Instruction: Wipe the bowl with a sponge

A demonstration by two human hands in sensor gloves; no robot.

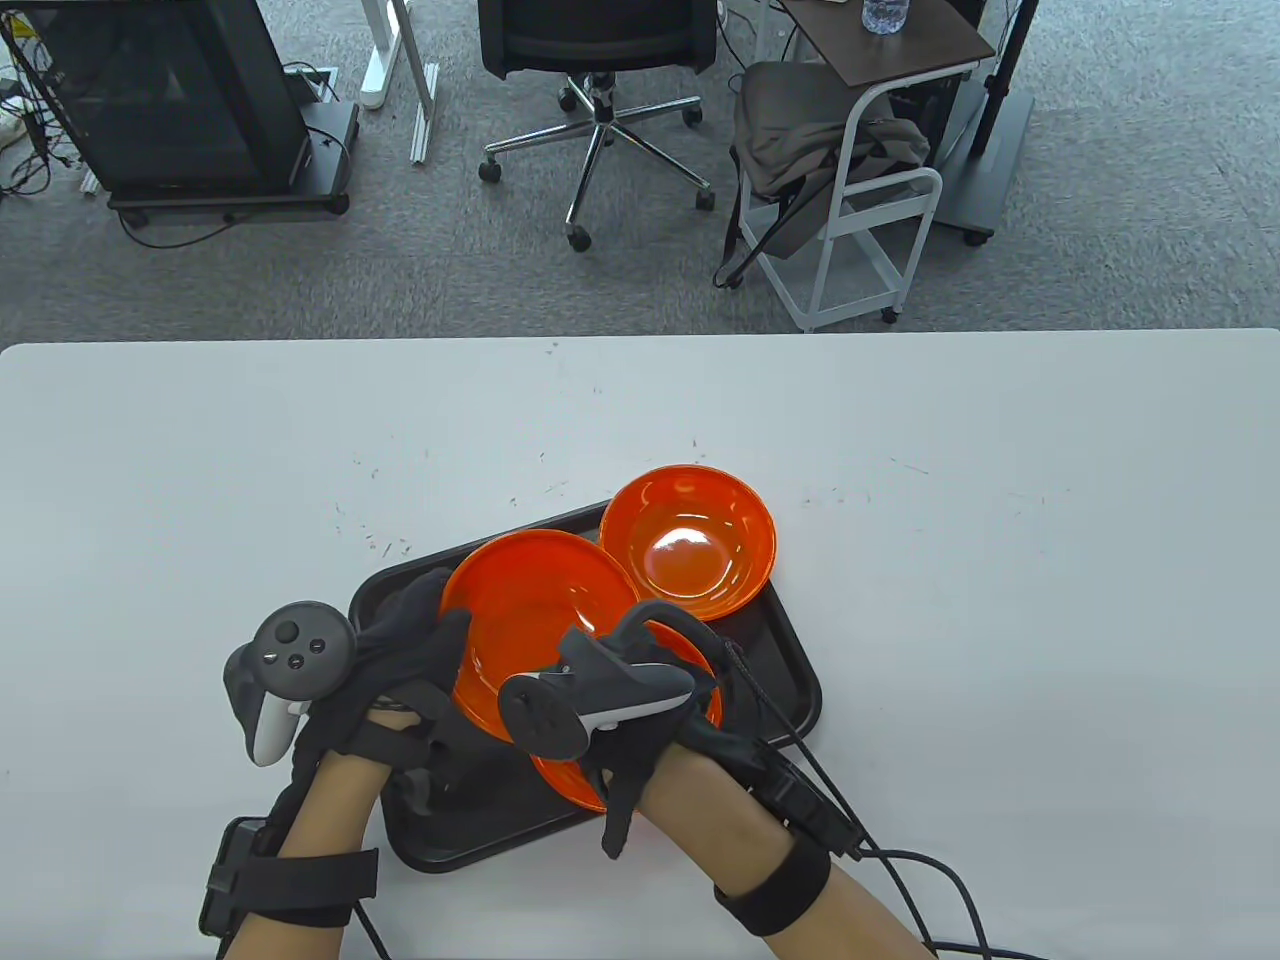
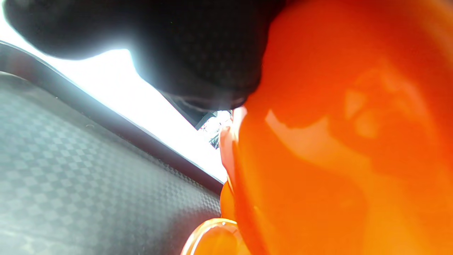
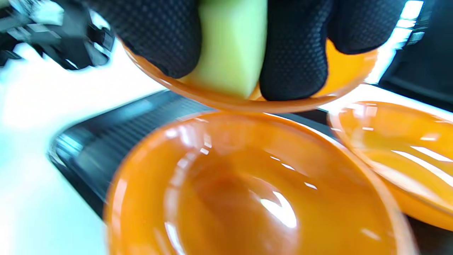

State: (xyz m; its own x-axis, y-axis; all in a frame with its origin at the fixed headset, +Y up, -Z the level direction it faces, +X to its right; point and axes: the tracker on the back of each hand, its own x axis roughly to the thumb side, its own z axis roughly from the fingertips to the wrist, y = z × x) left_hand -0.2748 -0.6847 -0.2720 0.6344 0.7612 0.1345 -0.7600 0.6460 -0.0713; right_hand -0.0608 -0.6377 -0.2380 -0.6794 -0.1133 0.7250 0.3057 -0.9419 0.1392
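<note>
My left hand [image 1: 432,622] grips the left rim of an orange bowl [image 1: 530,620] and holds it tilted above the black tray [image 1: 785,665]. In the left wrist view a gloved finger [image 2: 198,53] presses on the bowl's outer wall [image 2: 336,141]. My right hand [image 1: 625,650] reaches into this bowl. In the right wrist view its fingers [image 3: 293,60] pinch a yellow-green sponge [image 3: 230,46] against the inside of the bowl [image 3: 347,74]. The sponge is hidden in the table view.
A second orange bowl [image 1: 688,540] sits at the tray's far right corner. A third bowl [image 1: 565,782] lies on the tray under my right hand; it also shows in the right wrist view [image 3: 247,191]. White table [image 1: 1000,600] surrounds the tray.
</note>
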